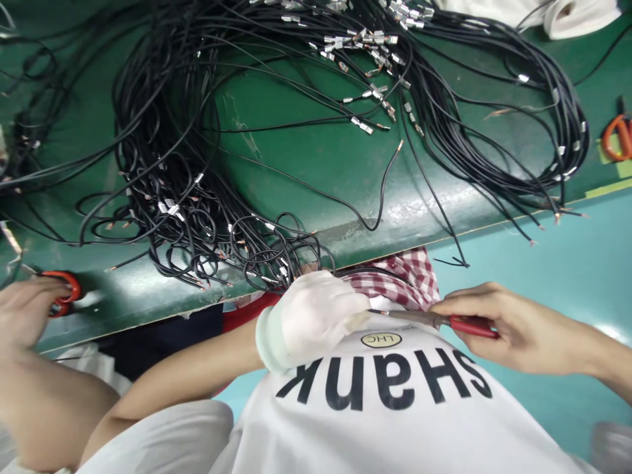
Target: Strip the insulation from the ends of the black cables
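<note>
Closed left hand (320,319) is gripping a wire (375,311), right hand (511,329) a red-handled tool (444,321); work is looking part-done, nearby wires (160,112) carrying clips (362,126), others baring copper (400,144).

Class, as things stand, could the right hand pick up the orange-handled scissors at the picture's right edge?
Probably not straight away: the right hand has its fingers around a red-handled tool, though nothing visible lies over the orange-handled scissors.

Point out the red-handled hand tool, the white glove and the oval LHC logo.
Red-handled hand tool (435,320), head view: on its metal joint.
White glove (316,313), head view: on its back.
Oval LHC logo (381,340), head view: on its lettering.
</note>
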A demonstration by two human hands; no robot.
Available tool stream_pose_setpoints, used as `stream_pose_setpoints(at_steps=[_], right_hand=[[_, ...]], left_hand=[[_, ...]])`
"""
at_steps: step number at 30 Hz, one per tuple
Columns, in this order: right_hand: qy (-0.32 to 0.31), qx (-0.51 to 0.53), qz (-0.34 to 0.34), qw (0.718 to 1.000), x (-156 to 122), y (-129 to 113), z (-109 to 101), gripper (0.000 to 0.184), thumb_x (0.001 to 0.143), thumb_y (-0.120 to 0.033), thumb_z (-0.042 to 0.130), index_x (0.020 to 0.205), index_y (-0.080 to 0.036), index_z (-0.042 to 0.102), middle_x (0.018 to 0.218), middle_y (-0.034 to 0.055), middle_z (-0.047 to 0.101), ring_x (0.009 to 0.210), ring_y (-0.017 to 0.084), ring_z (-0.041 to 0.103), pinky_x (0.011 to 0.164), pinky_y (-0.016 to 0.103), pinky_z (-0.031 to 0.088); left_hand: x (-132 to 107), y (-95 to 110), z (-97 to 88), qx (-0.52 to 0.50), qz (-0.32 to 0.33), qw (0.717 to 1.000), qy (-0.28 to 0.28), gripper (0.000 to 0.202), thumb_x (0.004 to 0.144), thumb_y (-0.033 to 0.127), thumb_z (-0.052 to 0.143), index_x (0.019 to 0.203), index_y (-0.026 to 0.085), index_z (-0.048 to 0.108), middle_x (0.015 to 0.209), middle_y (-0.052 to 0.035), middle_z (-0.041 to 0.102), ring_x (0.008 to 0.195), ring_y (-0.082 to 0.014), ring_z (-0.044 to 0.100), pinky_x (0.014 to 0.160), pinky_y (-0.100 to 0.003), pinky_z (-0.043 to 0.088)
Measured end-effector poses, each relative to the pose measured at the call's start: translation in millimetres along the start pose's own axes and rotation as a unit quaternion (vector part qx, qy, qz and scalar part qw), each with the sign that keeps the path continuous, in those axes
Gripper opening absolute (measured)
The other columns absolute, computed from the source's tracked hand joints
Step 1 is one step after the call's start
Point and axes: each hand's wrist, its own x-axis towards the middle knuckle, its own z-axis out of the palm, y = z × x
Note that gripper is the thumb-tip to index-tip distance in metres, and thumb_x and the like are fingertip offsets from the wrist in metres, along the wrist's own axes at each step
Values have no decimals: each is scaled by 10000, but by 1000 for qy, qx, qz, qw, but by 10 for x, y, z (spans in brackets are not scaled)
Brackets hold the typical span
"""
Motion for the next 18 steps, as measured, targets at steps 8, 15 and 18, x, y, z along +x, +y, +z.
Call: stream_pose_setpoints(at_steps=[8, 15, 18], right_hand=[[10, 23, 51, 998, -154, 65, -97, 388, 913, -237, 578, 1294, -283, 635, 879, 22, 691, 642, 132, 576, 547, 266, 458], [110, -7, 43, 993, -419, 97, -222, 411, 912, -235, 569, 1304, -341, 624, 830, 0, 697, 626, 136, 611, 547, 269, 488], [134, -9, 49, 990, -484, 98, -281, 396, 908, -248, 583, 1295, -313, 636, 793, 5, 686, 608, 138, 597, 533, 268, 474]], left_hand=[[42, -225, -375, 73, -14, 996, -46, 331, 980, 244, 384, 839, 216, 682, 772, -35, 672, 769, -168, 606, 812, -335, 449], [85, -511, -838, 195, 27, 980, 37, 158, 925, 297, 568, 906, 261, 720, 983, -33, 695, 1026, -237, 608, 974, -461, 427], [79, -682, -1047, 261, 22, 962, 70, 152, 919, 335, 611, 904, 255, 739, 1009, -32, 676, 991, -216, 583, 919, -457, 451]])
